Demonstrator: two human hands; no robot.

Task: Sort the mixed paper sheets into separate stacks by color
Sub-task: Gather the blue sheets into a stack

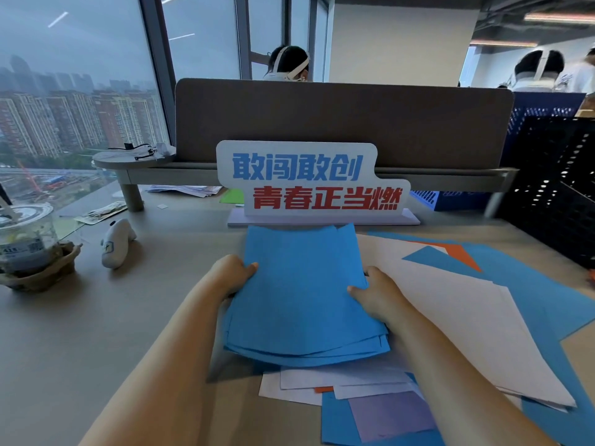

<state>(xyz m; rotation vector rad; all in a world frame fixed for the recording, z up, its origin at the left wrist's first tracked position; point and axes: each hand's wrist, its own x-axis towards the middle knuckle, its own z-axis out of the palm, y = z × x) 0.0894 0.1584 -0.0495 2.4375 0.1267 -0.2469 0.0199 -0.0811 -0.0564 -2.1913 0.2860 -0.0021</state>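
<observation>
Now my left hand [233,273] and right hand [375,297] clamp the blue stack [302,300] by its sides at centre frame, thumbs on top, fingers seemingly curled beneath, above mixed sheets [370,381] on the tabletop [128,317]

Flat, overcast daylight comes through the tall windows [80,91] at upper left, leaving the desk [96,333] evenly but dimly lit. Ceiling strip lights [560,17] glow orange at upper right, and pale streaks of reflected lamps cross the glass. A soft shadow lies beneath the lower edge of the blue stack [306,300] at centre. The wide-angle lens bows the partition [322,123] and stretches everything toward the bottom corners. Detail is soft throughout; the black perforated panel [553,188] at right is smeared.
</observation>
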